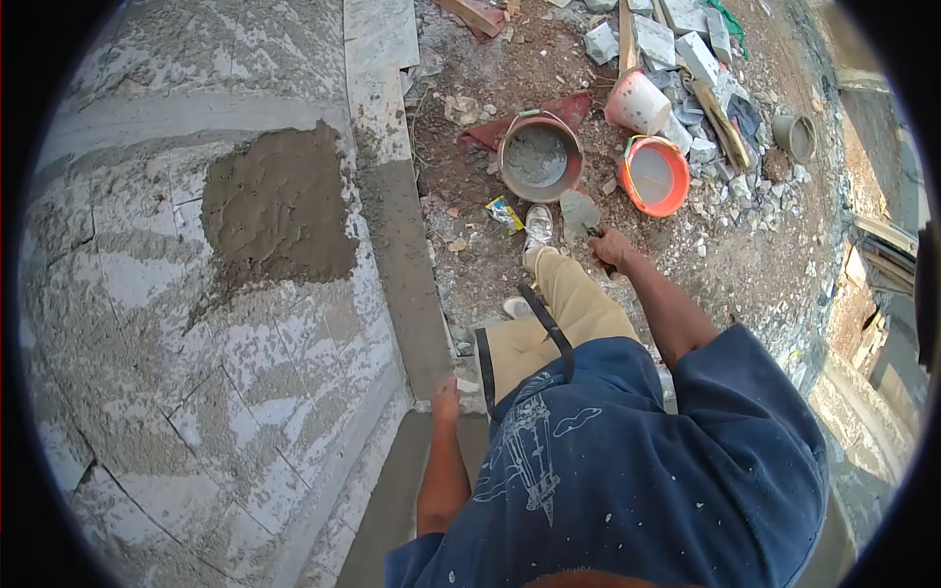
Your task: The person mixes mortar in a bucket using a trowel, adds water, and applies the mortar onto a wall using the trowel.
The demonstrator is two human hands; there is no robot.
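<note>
My right hand is wrapped around the handle of a trowel, its grey blade pointing up and left toward the buckets. Just beyond the blade stands a bucket of wet mortar. My left hand is closed, low beside the wall's edge. A small pale piece shows next to its fingers; whether they grip it is unclear. On the rough grey wall to the left, a dark patch of fresh mortar is spread unevenly.
An orange bucket with greyish liquid stands right of the mortar. Behind it leans a whitish bucket beside broken blocks and a wooden plank. A small grey bucket sits farther right. A yellow packet lies near my shoe.
</note>
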